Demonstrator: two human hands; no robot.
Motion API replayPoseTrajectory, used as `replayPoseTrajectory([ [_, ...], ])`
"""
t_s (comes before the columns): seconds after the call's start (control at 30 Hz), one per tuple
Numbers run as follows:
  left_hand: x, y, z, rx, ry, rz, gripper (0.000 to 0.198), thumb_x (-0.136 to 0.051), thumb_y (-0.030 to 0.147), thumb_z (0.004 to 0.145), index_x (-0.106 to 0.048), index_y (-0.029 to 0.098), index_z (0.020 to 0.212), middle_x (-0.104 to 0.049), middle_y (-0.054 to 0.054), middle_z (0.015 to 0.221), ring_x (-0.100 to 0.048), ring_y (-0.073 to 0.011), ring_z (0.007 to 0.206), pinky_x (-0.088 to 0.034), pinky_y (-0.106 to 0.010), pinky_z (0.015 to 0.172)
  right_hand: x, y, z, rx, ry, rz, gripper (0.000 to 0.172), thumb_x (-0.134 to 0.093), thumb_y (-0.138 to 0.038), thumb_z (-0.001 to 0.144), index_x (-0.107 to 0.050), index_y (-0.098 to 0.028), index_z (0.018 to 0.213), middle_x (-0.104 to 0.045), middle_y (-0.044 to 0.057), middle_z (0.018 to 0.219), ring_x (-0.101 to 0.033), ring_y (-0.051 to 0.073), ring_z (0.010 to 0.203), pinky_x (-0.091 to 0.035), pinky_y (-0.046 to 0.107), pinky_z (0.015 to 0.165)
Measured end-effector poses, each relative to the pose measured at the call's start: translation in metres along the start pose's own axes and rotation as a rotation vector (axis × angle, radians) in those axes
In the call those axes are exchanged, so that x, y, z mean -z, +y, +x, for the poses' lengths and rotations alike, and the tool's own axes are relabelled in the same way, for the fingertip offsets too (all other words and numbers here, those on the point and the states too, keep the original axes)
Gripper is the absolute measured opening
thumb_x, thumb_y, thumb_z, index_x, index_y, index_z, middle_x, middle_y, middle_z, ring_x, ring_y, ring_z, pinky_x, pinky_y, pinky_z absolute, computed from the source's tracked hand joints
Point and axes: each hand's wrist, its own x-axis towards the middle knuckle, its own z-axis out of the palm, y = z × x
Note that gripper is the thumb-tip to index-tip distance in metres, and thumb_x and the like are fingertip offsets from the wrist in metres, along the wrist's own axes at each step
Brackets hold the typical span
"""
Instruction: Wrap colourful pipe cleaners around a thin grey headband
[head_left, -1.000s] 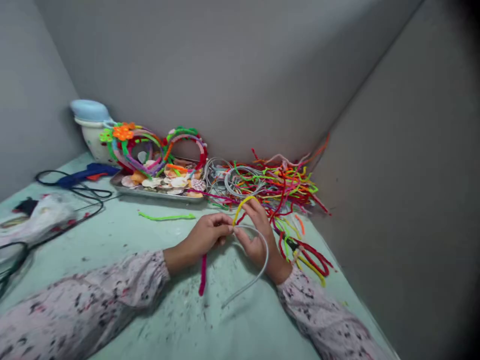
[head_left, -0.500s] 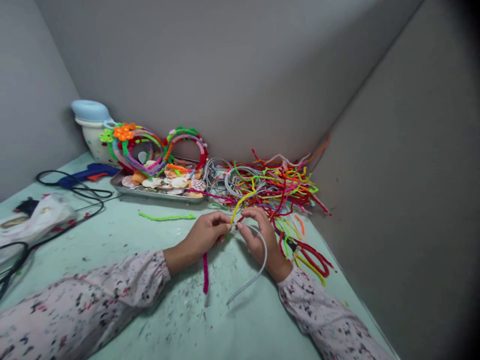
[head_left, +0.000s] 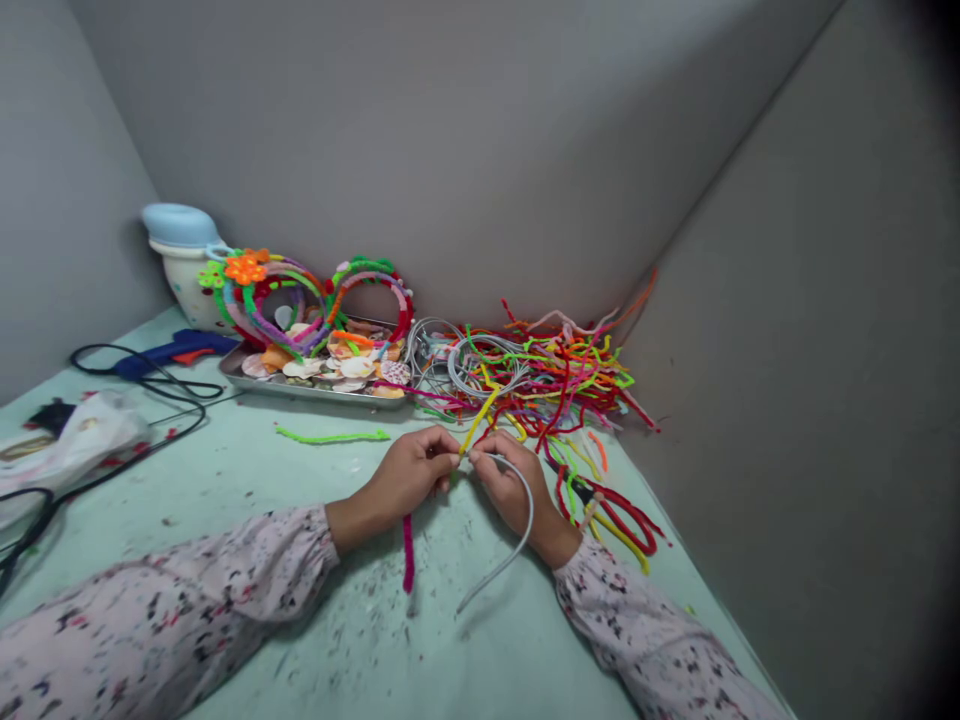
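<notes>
My left hand (head_left: 409, 475) and my right hand (head_left: 510, 480) meet over the pale green table (head_left: 247, 480), both with fingers pinched together. Between them sits one end of a plain grey headband (head_left: 517, 535), which curves down past my right wrist. A yellow pipe cleaner (head_left: 480, 415) rises from the pinch point towards the pile behind. A magenta pipe cleaner (head_left: 408, 552) hangs down from under my left hand onto the table.
A pile of coloured pipe cleaners (head_left: 562, 375) and bare headbands (head_left: 469, 360) lies at the back right. A metal tray (head_left: 247, 372) holds shells and decorated headbands (head_left: 300, 295). A blue glue gun (head_left: 169, 350), black cord, a white pot (head_left: 184, 265), a green pipe cleaner (head_left: 334, 435).
The yellow pipe cleaner went from a loop over my right fingers to a straighter line towards the pile. My right fingers closed in against my left at the headband's end.
</notes>
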Motion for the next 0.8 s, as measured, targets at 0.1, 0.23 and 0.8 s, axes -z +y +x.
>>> replayPoseTrajectory([
  [0.1,0.0000,-0.0006,-0.0007,-0.014,0.010,0.044,0.005,-0.055,0.020,0.076,-0.056,0.016,0.078,-0.052,0.005,0.052,-0.048,-0.0081,0.046,-0.036,-0.019,0.047,0.0005,-0.0001,0.0003,-0.030,-0.016,0.011,0.014,-0.052,-0.022,0.086,-0.060,-0.018,0.074,-0.057,0.000,0.073,-0.053,0.015,0.072,-0.040,0.026,0.067],
  [0.23,-0.0019,-0.0007,-0.0019,-0.030,0.031,0.084,0.010,-0.055,0.023,0.078,-0.058,0.016,0.084,-0.056,0.003,0.058,-0.051,-0.0088,0.050,-0.037,-0.020,0.048,0.0007,-0.0005,0.0020,-0.081,-0.023,0.038,0.015,-0.052,-0.023,0.086,-0.061,-0.018,0.075,-0.058,0.000,0.073,-0.053,0.014,0.071,-0.040,0.026,0.067],
  [0.8,-0.0016,0.0013,-0.0040,0.017,0.043,0.071,0.012,-0.056,0.024,0.076,-0.058,0.016,0.085,-0.059,0.003,0.052,-0.048,-0.0083,0.042,-0.034,-0.018,0.042,0.0007,-0.0018,0.0032,-0.164,-0.031,0.126,0.016,-0.054,-0.025,0.083,-0.062,-0.018,0.072,-0.060,0.000,0.069,-0.053,0.014,0.066,-0.041,0.025,0.061],
])
